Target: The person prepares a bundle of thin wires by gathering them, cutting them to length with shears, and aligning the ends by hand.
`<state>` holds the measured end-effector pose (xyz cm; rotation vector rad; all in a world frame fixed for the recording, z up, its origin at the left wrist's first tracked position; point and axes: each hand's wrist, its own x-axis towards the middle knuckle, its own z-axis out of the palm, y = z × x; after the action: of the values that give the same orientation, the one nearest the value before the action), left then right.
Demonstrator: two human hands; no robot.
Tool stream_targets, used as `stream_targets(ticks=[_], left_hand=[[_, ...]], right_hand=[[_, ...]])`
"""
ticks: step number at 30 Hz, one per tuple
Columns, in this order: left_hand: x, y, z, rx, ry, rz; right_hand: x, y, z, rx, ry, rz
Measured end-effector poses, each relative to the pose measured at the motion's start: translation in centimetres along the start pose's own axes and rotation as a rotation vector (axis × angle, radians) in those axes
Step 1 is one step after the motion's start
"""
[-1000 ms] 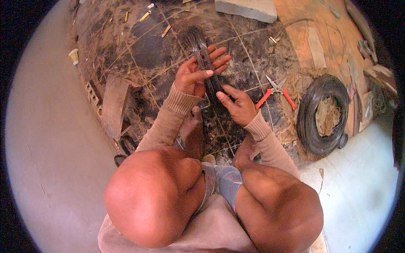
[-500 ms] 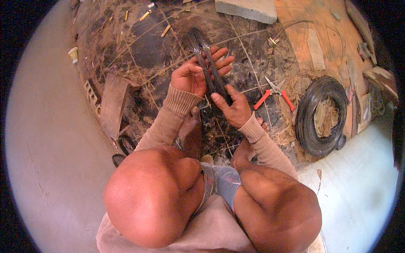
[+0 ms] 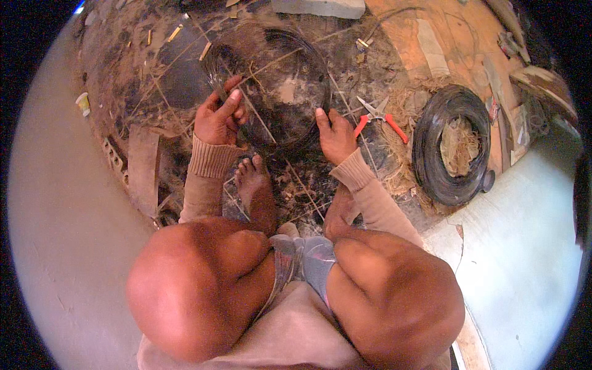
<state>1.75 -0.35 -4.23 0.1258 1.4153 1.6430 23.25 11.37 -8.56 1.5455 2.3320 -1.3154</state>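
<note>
A squatting person's left hand [image 3: 217, 118] and right hand [image 3: 333, 134] now grip opposite sides of a wire coil [image 3: 271, 86], turned from edge-on to flat over the littered ground, pliers [image 3: 377, 115] lying nearby.

I wore a tan knitted top; its long sleeves ended in ribbed cuffs, one at my left hand [image 3: 217, 120] and one at my right hand [image 3: 336, 137]. My hands were bare, without gloves. My knees and feet were bare too. Grey shorts bunched between my thighs, over a beige cloth beneath me.
</note>
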Motion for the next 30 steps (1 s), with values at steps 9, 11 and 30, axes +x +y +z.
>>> stream_targets(ticks=[9, 11, 30], left_hand=[[-2.0, 0.1, -0.2, 0.024, 0.175, -0.027], [-2.0, -0.2, -1.2, 0.003, 0.021, -0.014], [-4.0, 2.4, -1.7, -0.092, 0.050, 0.226]], right_hand=[[-1.9, 7.2, -4.5, -0.813, 0.533, -0.101], [-2.0, 7.7, -4.0, -0.845, 0.484, -0.104], [-4.8, 5.8, -8.5, -0.045, 0.333, -0.361]])
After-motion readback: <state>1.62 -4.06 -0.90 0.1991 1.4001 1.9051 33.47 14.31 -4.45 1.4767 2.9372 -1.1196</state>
